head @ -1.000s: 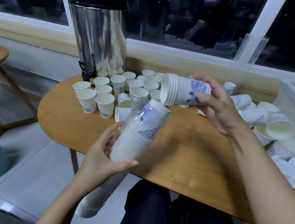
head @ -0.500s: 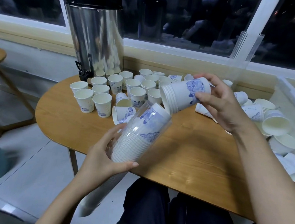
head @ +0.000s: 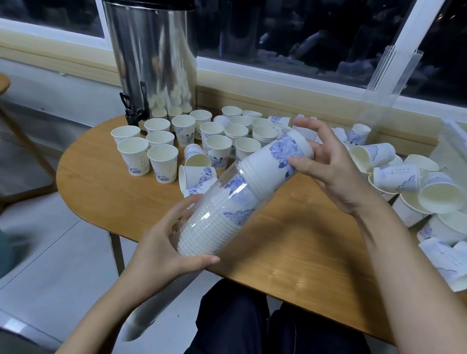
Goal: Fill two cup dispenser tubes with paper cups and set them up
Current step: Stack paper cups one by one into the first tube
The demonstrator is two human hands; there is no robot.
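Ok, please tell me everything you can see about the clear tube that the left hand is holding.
The clear tube looks like transparent plastic, a long cylinder, glossy with reflections. It lies tilted: its open mouth points up and right over the wooden table, its lower end hangs below the table edge. Nested white paper cups with blue print fill it. The left hand grips its middle. The right hand holds a short cup stack, rims first, at its mouth.

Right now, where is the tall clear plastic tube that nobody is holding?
In the head view, the tall clear plastic tube stands at the wooden table's far right, against the white window frame, behind the tipped-over paper cups.
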